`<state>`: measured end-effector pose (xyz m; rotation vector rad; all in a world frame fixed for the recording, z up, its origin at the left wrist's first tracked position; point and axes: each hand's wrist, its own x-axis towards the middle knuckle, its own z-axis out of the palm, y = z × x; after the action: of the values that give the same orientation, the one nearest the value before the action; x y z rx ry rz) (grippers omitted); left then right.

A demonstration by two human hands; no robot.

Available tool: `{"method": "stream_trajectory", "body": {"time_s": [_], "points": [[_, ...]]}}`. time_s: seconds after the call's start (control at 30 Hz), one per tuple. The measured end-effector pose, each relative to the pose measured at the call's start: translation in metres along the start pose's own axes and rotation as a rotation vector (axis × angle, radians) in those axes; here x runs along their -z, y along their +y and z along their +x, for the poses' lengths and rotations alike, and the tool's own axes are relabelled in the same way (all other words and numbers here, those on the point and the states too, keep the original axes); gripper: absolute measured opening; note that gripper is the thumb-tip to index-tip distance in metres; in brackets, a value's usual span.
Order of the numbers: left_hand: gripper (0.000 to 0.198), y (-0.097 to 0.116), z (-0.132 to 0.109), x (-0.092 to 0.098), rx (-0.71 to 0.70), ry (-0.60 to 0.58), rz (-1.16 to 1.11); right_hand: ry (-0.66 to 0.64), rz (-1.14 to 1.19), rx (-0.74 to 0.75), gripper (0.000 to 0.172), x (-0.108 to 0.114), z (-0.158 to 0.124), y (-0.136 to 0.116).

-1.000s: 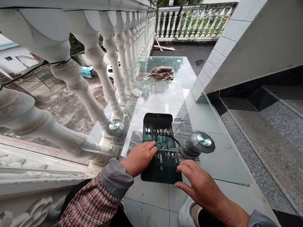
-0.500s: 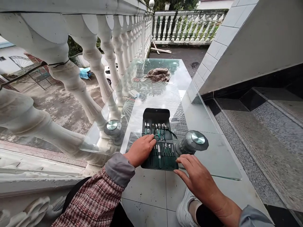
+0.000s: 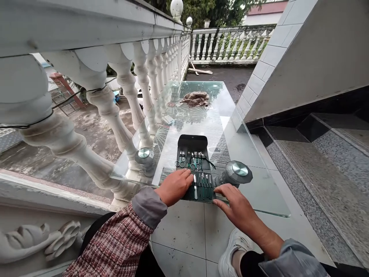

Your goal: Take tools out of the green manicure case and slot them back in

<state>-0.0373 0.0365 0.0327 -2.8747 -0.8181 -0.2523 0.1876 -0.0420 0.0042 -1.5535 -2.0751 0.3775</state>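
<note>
An opened black manicure case (image 3: 192, 141) lies on the glass table near its front edge. Its upper row holds small scissors (image 3: 196, 166), clippers and other green-handled tools; a metal nail file (image 3: 195, 187) and several slim tools are strapped in the lower row. My left hand (image 3: 175, 186) covers the case's lower left side, fingers curled together; whatever lies under the fingertips is hidden. At the lower right corner, my right hand (image 3: 238, 206) holds the case's edge between thumb and fingers. A green strap (image 3: 211, 164) sticks out on the right.
A crumpled brown cloth (image 3: 196, 99) lies farther back on the glass table (image 3: 256, 181), with a small packet (image 3: 168, 120) at left. Round metal-topped supports (image 3: 238, 171) stand under the glass. White balusters (image 3: 127, 84) line the left; stone steps (image 3: 311, 161) rise at right.
The view has tilted up and shifted slightly. My left hand has moved down off the scissors' handles, which now show. My right hand stays at the case's lower right corner.
</note>
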Motion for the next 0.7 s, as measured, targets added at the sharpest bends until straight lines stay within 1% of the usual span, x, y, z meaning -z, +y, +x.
{"method": "stream_trajectory", "body": {"time_s": [0.1, 0.2, 0.23, 0.3, 0.37, 0.43, 0.57, 0.7], "points": [[0.015, 0.013, -0.004, 0.007, -0.045, 0.000, 0.004, 0.007, 0.056, -0.036, 0.007, 0.000, 0.002, 0.004], [0.013, 0.026, -0.010, 0.009, -0.108, 0.001, 0.001, -0.044, 0.073, -0.061, 0.007, 0.004, 0.007, 0.003], [0.012, 0.029, -0.012, 0.009, -0.147, 0.005, 0.003, -0.073, 0.075, -0.072, 0.006, 0.006, 0.010, 0.002], [0.014, 0.036, -0.015, 0.008, -0.275, 0.025, 0.028, -0.125, 0.073, -0.097, 0.002, 0.009, 0.016, 0.002], [0.016, 0.039, -0.016, 0.006, -0.351, 0.054, 0.073, -0.142, 0.066, -0.106, 0.005, 0.010, 0.021, 0.003], [0.018, 0.041, -0.015, 0.004, -0.395, 0.083, 0.121, -0.115, 0.076, -0.088, 0.008, 0.010, 0.022, 0.005], [0.018, 0.041, -0.011, 0.001, -0.394, 0.125, 0.183, 0.006, 0.148, -0.033, 0.012, 0.005, 0.014, 0.009], [0.022, 0.044, -0.009, -0.003, -0.398, 0.141, 0.192, 0.160, 0.150, 0.092, 0.007, -0.003, 0.004, 0.010]]}}
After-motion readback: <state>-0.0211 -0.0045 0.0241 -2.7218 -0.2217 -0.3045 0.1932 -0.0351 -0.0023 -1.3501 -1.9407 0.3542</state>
